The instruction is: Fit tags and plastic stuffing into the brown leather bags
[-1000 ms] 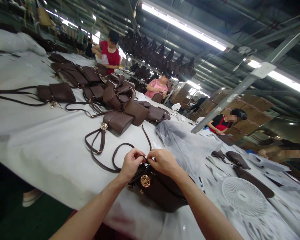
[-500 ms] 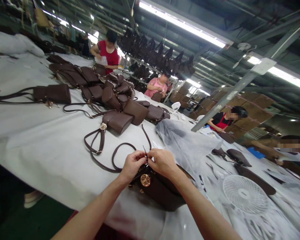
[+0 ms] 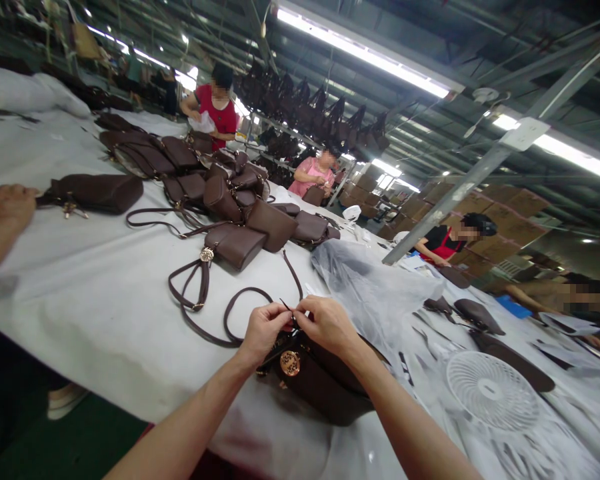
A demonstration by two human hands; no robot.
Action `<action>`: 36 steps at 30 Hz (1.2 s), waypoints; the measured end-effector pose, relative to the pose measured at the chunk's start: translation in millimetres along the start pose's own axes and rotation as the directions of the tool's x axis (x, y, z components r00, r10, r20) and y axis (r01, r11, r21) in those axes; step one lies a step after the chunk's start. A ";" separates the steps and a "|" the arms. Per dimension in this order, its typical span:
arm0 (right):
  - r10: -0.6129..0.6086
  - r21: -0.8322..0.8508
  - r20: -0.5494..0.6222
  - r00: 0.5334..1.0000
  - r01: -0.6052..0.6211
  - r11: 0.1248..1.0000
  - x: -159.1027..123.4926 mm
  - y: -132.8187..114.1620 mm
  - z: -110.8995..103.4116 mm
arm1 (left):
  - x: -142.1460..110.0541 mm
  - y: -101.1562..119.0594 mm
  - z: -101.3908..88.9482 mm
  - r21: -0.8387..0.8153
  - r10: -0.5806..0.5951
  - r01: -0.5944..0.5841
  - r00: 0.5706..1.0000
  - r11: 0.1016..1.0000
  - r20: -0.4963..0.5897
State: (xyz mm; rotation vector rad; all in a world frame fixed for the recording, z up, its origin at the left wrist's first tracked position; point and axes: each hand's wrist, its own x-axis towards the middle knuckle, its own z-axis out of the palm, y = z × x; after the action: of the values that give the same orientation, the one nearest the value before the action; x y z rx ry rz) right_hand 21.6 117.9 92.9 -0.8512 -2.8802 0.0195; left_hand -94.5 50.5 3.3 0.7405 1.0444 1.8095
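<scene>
A dark brown handbag [image 3: 325,393] lies on the white-covered table in front of me, a round gold medallion [image 3: 290,363] on its side. Above its top edge, my left hand [image 3: 265,333] pinches a narrow dark strip [image 3: 285,305] between thumb and fingers. Close beside it, my right hand [image 3: 327,323] is closed in a pinch at the same strip, the two sets of fingertips almost meeting. My fingers cover the strip's lower part, so where it joins the bag cannot be seen. A long brown strap [image 3: 200,327] curls over the table left of my hands.
Several brown bags [image 3: 230,193] are heaped beyond my hands. At the left, another person's hand [image 3: 10,207] is on a brown bag [image 3: 95,193]. Clear plastic sheeting [image 3: 365,273] and a white fan [image 3: 493,390] lie to the right. A slanting metal post [image 3: 455,193] rises beyond.
The strip's tip has swung from nearly upright to leaning left, while both my hands stay nearly in place. At the left, the other person's hand has come in over the bag's straps.
</scene>
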 end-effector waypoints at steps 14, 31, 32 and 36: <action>0.123 0.434 0.012 0.992 -0.116 0.893 5.0 6.8 -3.1 | -3.5 6.7 4.7 0.058 0.014 -0.026 0.979 0.998 0.206; 0.103 0.459 -0.021 0.994 -0.082 0.885 5.0 5.6 -5.0 | -0.1 -0.4 8.0 0.029 -0.084 0.082 0.993 0.996 0.083; 0.071 0.445 -0.018 0.997 -0.056 0.894 4.3 3.3 -6.0 | 0.9 0.1 8.5 0.031 -0.086 0.084 0.993 0.996 0.085; -0.012 0.314 -0.041 0.999 0.024 0.949 2.4 -5.9 -2.8 | 4.4 0.9 11.2 0.060 -0.068 0.063 0.994 0.996 0.090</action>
State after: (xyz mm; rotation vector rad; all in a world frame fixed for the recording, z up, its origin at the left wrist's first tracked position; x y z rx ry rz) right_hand 16.8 114.2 96.3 -0.7528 -2.7418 0.4428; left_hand -87.6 58.2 9.6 0.8069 1.0515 1.6801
